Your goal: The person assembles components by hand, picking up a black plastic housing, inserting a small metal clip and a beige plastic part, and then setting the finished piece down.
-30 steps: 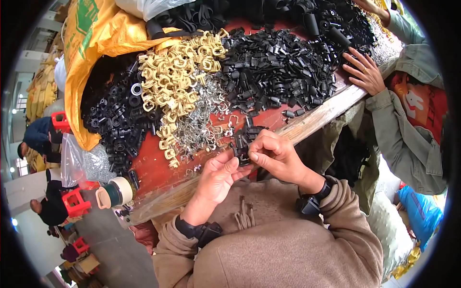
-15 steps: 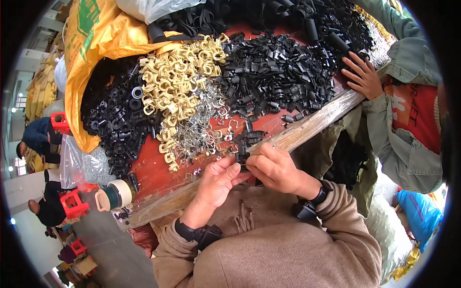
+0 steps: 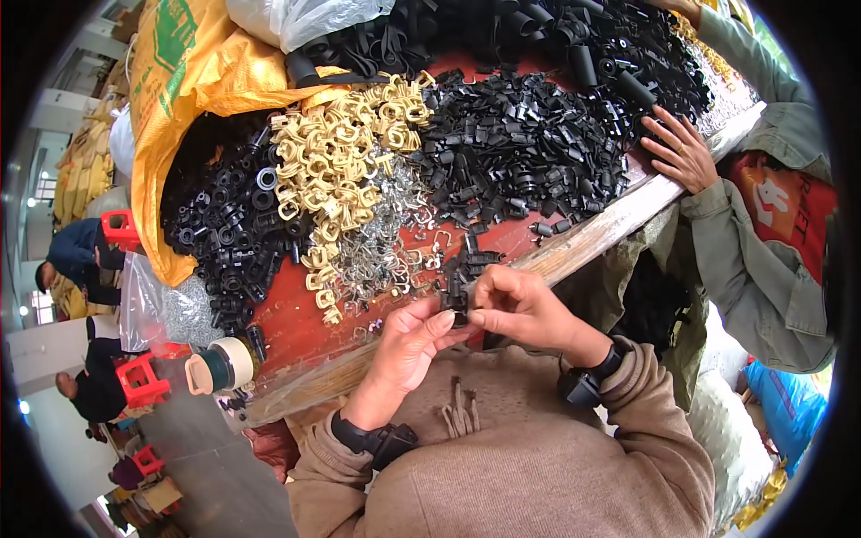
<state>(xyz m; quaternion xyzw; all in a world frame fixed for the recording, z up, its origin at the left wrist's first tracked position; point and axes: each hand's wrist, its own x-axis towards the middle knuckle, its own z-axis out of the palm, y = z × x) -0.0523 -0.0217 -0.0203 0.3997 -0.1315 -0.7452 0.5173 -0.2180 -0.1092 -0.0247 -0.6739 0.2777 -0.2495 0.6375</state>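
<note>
My left hand holds a small black plastic fitting upright between thumb and fingers, just above the table's wooden front edge. Beside it, my right hand is closed in a pinch, thumb and forefinger tips against or very near the fitting's lower right side. Whatever lies between those fingertips is too small or hidden to make out. Just beyond the hands, a few more black fittings lie on the red tabletop. Silvery metal clips are heaped to their left.
Cream plastic clamps, small black parts and black ring-shaped parts form piles. A yellow sack stands left; a cream-and-green cup sits at the near left corner. At right, a co-worker's hand rests by the wooden edge.
My right hand's fingers have drawn slightly right, off the front of the fitting, uncovering more of it. My left hand keeps its hold. The co-worker's other hand now shows at the top right.
</note>
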